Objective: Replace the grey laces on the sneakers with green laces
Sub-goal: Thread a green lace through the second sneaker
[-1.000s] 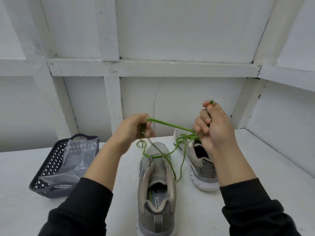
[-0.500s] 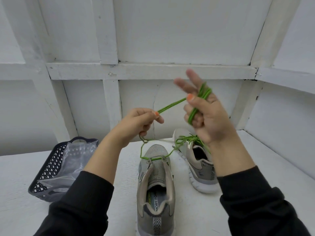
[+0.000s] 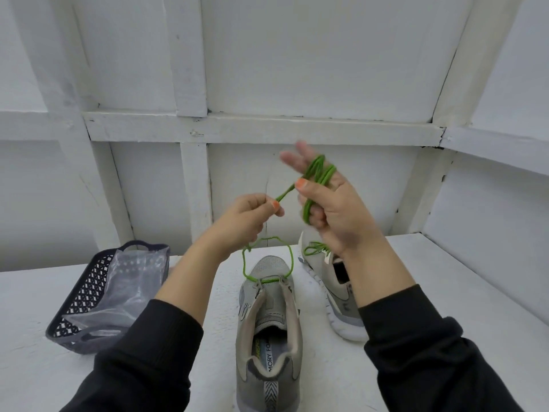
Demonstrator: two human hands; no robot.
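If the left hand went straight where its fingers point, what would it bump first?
Probably the right hand, just along the green lace that the left hand pinches, though depth is unclear.

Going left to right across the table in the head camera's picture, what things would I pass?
First the basket → near sneaker → far sneaker. The hands overlap the sneakers, so they are left out.
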